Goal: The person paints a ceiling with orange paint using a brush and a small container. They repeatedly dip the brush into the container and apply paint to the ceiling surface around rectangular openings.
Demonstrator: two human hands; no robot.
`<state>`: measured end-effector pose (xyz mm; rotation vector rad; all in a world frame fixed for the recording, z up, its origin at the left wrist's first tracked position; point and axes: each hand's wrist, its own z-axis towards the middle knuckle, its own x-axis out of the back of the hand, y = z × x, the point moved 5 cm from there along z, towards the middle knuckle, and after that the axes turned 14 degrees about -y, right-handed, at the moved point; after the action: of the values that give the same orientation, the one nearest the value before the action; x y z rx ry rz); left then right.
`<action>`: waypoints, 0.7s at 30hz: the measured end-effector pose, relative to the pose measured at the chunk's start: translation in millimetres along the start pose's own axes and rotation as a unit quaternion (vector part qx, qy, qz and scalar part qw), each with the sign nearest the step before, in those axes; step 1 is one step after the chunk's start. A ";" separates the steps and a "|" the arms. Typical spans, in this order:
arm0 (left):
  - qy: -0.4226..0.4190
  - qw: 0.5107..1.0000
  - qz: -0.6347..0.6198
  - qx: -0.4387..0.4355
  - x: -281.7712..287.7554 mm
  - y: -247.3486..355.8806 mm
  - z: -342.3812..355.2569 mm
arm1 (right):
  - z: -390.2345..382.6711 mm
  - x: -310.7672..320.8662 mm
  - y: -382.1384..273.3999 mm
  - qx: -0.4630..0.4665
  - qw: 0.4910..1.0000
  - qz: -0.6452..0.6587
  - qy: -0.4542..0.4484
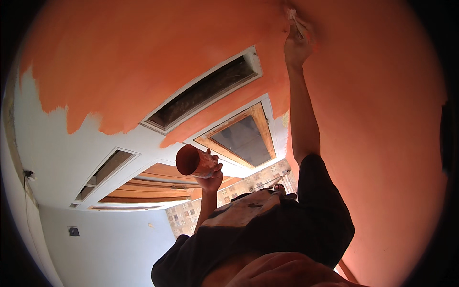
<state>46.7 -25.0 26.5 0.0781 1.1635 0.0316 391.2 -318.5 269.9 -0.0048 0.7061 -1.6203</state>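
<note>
- The right hand [296,45] is raised on a straight arm and clamped round the handle of a paintbrush [292,15], whose pale bristle end presses against the orange wall [377,119] near the top edge of the picture.
- The brush's long axis runs roughly in line with the arm, bristles pointing up and slightly left, away from the person.
- The left hand [211,178] is closed round a small cylindrical paint cup [193,161], held out at chest height; the cup is tilted, its round mouth turned left, its outside smeared with orange.
- The hands are well apart, one high, one low.
- The wall's paint is matt and streaky orange; at the left it ends in a ragged edge against bare white wall [57,153].
- Between the hands lie a white-framed vent opening [205,91] with a dark slatted fill and a wooden-framed window [244,138].
- Lower down are a wooden door [158,184] and a patterned tile floor [191,215].
- The person wears a dark shirt [287,229] with pale paint smears.
</note>
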 end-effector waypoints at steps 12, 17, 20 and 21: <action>0.023 0.999 0.002 -0.040 8.0 16.4 -18.0 | -77.8 -73.4 -67.3 -0.068 0.951 0.180 -0.242; 0.012 0.999 0.013 -0.048 8.3 16.2 -21.6 | -17.8 -42.0 -33.2 -0.092 0.985 0.083 -0.122; 0.011 0.998 0.005 -0.055 6.4 19.7 -34.0 | 3.9 -23.3 -19.4 -0.069 0.995 0.014 -0.068; 0.009 0.998 0.003 -0.060 7.2 23.3 -36.2 | 6.9 -20.5 -19.3 -0.047 0.997 -0.009 -0.066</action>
<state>16.6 0.4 7.4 -0.0259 1.1780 0.1070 380.6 -302.9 292.0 -0.1847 0.6816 -1.5877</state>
